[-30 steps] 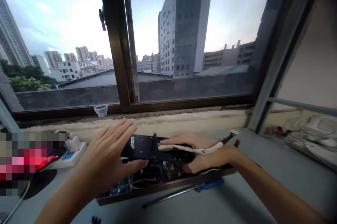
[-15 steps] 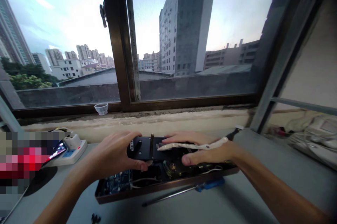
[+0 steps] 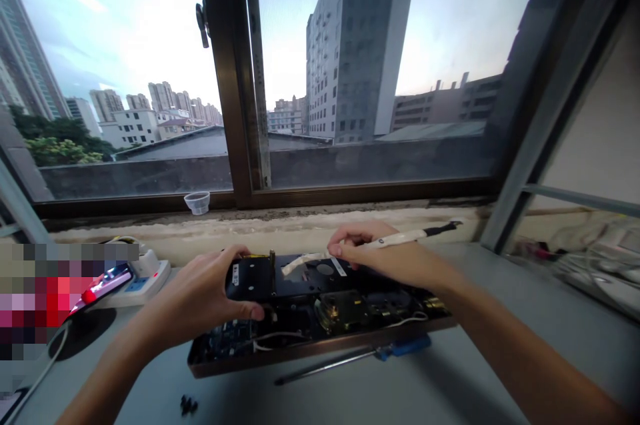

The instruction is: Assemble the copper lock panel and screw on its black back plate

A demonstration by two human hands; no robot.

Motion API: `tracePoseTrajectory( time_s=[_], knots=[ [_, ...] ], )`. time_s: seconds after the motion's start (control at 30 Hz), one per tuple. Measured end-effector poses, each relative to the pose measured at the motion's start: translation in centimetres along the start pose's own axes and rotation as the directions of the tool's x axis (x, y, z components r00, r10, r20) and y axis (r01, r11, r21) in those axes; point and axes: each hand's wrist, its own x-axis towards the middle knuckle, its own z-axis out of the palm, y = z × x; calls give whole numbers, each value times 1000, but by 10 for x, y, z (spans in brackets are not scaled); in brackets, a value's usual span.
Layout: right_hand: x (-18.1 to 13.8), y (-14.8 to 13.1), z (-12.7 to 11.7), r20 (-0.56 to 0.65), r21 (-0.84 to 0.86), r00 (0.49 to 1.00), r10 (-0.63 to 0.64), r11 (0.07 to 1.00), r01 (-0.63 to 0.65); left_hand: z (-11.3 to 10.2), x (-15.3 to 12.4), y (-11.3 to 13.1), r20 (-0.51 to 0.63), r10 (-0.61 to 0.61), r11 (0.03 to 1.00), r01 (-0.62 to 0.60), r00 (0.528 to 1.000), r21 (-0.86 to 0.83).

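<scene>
An open electronic device in a long brown case lies on the desk, with circuit boards and wires showing inside. Over its far side is a black plate. My left hand grips this plate at its left end, fingers behind and thumb at the near edge. A white tape-wrapped cable runs above the plate and ends in a black connector at the right. My right hand pinches that cable between thumb and fingers, above the plate's right half.
A screwdriver with a blue handle lies along the case's near side. Several small black screws sit at the front. At left are a white power strip and a phone. A clear plastic cup stands on the windowsill.
My right hand has lifted off the device and moved back to pinch the white cable, uncovering the plate's right part. The plate and left hand have shifted slightly left in view.
</scene>
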Motion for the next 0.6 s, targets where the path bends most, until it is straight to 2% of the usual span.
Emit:
tracePoseTrajectory(
  time_s=[0.2,0.4,0.5,0.6],
  knots=[
    [7,-2,5,-52,104,998,-41,993,46,-1,-4,-4,8,-28,999,28,1000,-19],
    [10,-7,11,-100,285,995,-11,958,39,-13,-4,10,142,-93,994,100,986,-48],
    [16,-10,20,-70,507,997,-26,860,59,-16,-3,18,164,-121,991,129,979,-39],
    [24,-19,33,-93,667,994,-61,737,108,-16,-1,21,165,-134,989,141,977,-33]
  ],
)
